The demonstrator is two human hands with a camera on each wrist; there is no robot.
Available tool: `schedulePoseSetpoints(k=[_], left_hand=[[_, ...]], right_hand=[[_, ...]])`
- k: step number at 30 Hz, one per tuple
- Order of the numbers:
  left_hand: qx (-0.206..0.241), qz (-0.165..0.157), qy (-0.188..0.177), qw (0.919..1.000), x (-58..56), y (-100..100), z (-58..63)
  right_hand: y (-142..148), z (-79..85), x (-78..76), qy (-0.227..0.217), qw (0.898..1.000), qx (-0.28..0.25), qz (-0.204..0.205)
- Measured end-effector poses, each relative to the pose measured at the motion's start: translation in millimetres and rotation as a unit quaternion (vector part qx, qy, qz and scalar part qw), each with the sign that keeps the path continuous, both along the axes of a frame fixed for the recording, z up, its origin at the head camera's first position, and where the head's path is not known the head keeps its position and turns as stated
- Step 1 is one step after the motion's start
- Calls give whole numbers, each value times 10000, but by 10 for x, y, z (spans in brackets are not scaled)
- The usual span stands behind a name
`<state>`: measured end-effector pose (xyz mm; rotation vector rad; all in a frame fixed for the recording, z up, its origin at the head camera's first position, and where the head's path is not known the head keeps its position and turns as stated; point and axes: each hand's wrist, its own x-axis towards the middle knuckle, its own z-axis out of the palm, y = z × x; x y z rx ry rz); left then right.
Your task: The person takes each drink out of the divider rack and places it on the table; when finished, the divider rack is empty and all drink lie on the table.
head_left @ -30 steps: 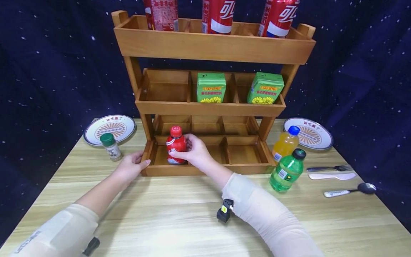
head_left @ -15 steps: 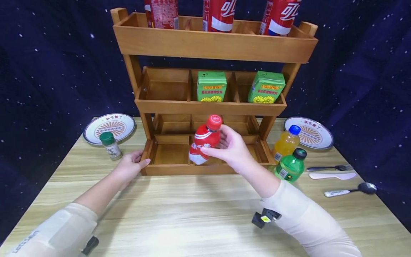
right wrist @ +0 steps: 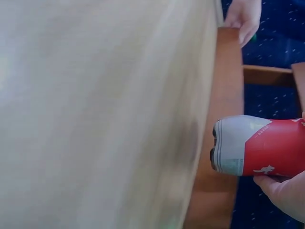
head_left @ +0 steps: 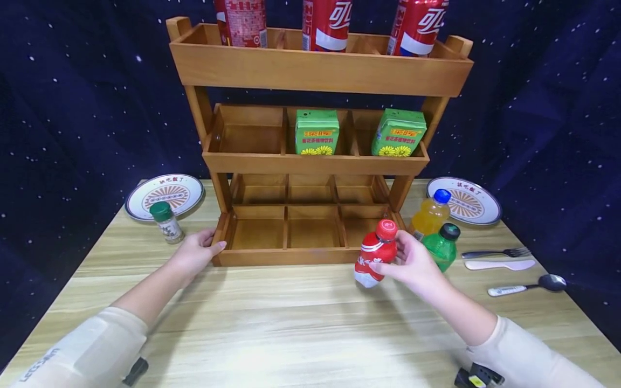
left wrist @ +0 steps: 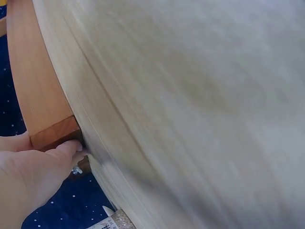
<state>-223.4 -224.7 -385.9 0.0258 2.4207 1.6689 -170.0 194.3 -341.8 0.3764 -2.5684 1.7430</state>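
In the head view my right hand (head_left: pixel 416 264) holds a small red bottle (head_left: pixel 372 254) with a red cap, tilted, in front of the right end of a three-tier wooden rack (head_left: pixel 310 164). Its white lower part and base show in the right wrist view, where the bottle (right wrist: pixel 267 145) overlaps the rack's front board and my thumb lies along its side. My left hand (head_left: pixel 193 252) grips the left front corner of the rack's bottom tray. Seen from the left wrist, that hand (left wrist: pixel 40 171) has thumb and fingers on either side of the wooden corner (left wrist: pixel 57 133).
Red cans (head_left: pixel 327 27) stand on the top tier, two green drink cartons (head_left: pixel 317 133) on the middle. Right of the rack are an orange drink bottle (head_left: pixel 430 215), a green bottle (head_left: pixel 441 247), a fork (head_left: pixel 495 253), knife and spoon. A green-capped shaker (head_left: pixel 167 223) and plate (head_left: pixel 165 196) stand left.
My right hand has lifted the red bottle out of the bottom tray's left compartment and carried it right and toward me, past the tray's front. The left hand has stayed at the rack's corner.
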Motion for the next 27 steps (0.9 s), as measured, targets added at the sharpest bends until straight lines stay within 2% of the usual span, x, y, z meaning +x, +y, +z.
schedulePoseSetpoints(k=[8, 14, 17, 19, 22, 27], left_hand=[[35, -5, 79, 10000, 6, 2, 9], [26, -3, 65, 10000, 11, 7, 19], [51, -6, 92, 9999, 5, 12, 14], [66, -5, 105, 9999, -3, 12, 6], [71, -7, 103, 9999, -8, 9, -3], [61, 2, 108, 9999, 1, -2, -5]], right_hand=[[82, -144, 7, 4, 9998, 130, -121], [104, -157, -5, -51, 9997, 149, -179], [105, -108, 12, -108, 9994, 259, -218], [102, -28, 31, -70, 9989, 394, -250], [110, 174, 56, 279, 9972, 640, -266], [146, 720, 20, 1246, 9893, 669, -360]])
